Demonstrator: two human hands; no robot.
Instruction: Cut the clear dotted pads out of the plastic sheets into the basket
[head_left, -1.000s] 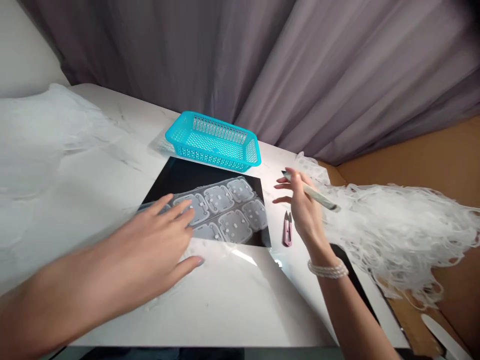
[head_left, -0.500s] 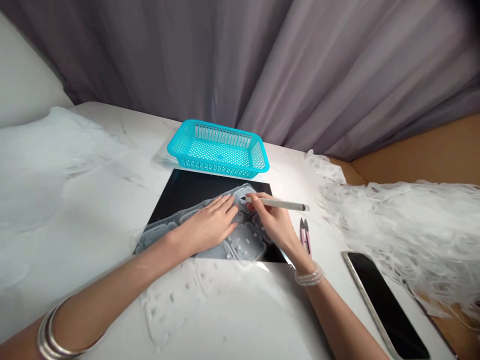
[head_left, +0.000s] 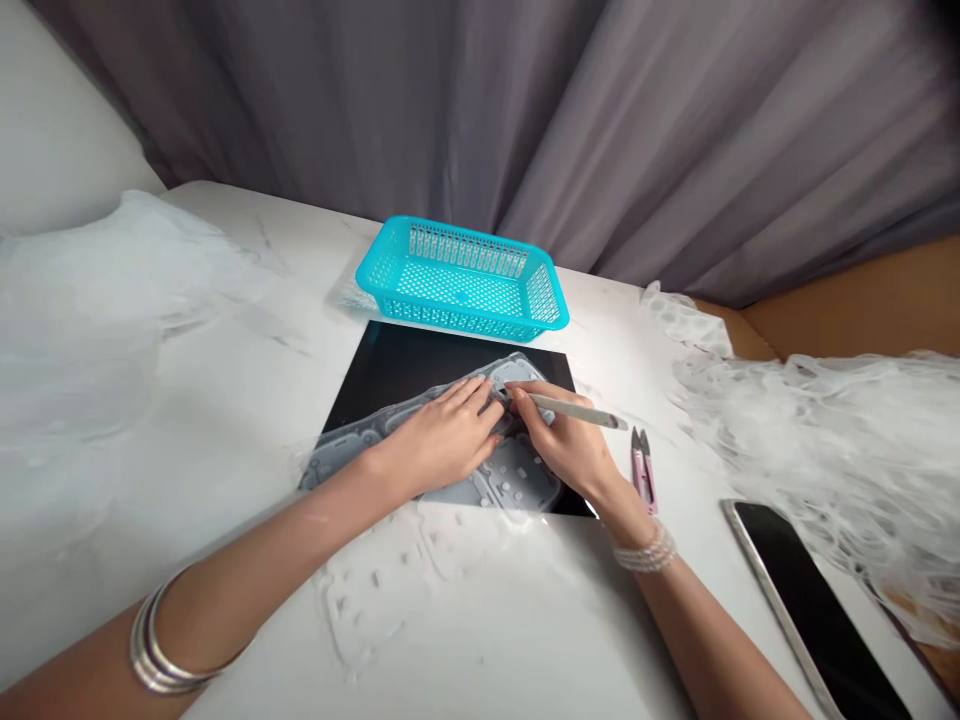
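A translucent moulded sheet (head_left: pixel 521 470), soft-looking, with rounded panels and small raised bits, lies over a black mat (head_left: pixel 420 355) and spills past its front edge onto the table. My left hand (head_left: pixel 454 435) rests palm down on the sheet, fingers stretched out and slightly apart. Just right of it, my right hand (head_left: pixel 566 435) pinches a slim, whitish pen-like tool (head_left: pixel 581 410). The tool slants, its dark tip at the sheet's upper right panel beside my left fingertips. Whether the tip touches the sheet, I cannot tell.
Behind the mat stands a turquoise plastic basket (head_left: pixel 465 285). Pink thread snips (head_left: pixel 643 475) and a phone (head_left: pixel 817 610) lie to the right. Whitish translucent pieces are heaped at right (head_left: pixel 832 440) and left (head_left: pixel 97 330). A grey curtain (head_left: pixel 420 110) hangs behind the white table.
The whole view has shifted, so the things sit further right and most a little higher. Both hands keep nearly the same place on the sheet, the tool still in my right hand.
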